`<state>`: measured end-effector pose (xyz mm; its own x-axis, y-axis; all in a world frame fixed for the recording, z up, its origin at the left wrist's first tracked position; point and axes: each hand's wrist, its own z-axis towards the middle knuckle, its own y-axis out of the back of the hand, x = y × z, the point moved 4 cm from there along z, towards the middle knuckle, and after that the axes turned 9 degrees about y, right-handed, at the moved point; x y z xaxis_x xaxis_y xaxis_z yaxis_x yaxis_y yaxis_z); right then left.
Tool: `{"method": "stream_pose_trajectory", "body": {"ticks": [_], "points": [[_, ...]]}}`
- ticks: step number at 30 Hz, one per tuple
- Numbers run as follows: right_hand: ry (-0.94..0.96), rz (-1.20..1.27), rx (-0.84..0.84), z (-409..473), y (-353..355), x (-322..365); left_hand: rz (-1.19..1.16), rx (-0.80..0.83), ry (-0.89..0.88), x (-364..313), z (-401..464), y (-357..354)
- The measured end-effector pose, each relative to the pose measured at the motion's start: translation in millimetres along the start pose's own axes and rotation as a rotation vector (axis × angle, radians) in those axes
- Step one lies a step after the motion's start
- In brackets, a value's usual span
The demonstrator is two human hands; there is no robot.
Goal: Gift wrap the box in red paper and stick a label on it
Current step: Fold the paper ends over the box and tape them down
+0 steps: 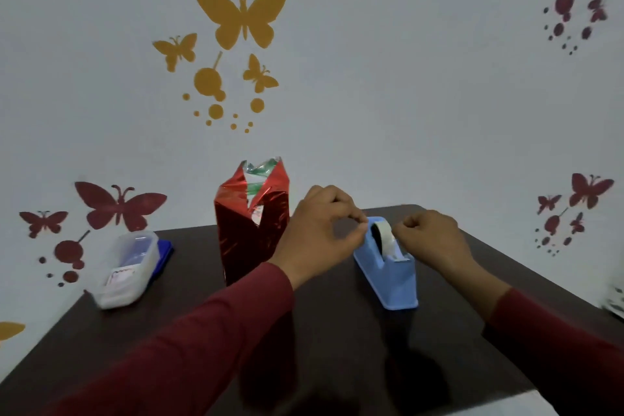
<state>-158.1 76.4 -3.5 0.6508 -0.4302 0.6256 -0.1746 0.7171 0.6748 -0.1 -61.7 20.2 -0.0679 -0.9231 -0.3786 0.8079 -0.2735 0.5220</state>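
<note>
head view: the left hand [320, 230] has its fingers curled, thumb and forefinger pinched together at the far end of the light blue plastic tape dispenser [388, 267], seemingly on the free end of the clear tape roll [385, 235]; the tape itself is too thin to confirm. the right hand [429, 236] is curled just beside the roll; whether it holds anything, i cannot tell. just left of the pinch stands the tall box in shiny red foil paper [251, 223], upright on the dark brown table [337, 365], its top flaps unsealed. well left sits a clear plastic tub [126, 268]. judged step: pulling 1 strip; next, tear it and seal the top.
</note>
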Motion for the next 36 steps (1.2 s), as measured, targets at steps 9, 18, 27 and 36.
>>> {"method": "stream_pose_trajectory", "body": {"ticks": [9, 18, 27, 36], "points": [[-0.492, 0.467, 0.298, 0.7, -24.9, -46.4, 0.061, 0.497, 0.246, 31.2, -7.3, -106.4], [-0.537, 0.778, 0.339, 11.1, -32.3, -39.4, 0.038, 0.596, 0.224, 46.8, 2.1, -128.3], [-0.428, 0.968, 0.018, -31.4, -38.3, -56.1, 0.099, 0.662, 0.175, 48.7, -2.1, -133.0], [-0.358, 1.051, 0.042, -36.8, -38.8, -56.0, 0.088, 0.682, 0.157, 46.1, -2.9, -132.8]]}}
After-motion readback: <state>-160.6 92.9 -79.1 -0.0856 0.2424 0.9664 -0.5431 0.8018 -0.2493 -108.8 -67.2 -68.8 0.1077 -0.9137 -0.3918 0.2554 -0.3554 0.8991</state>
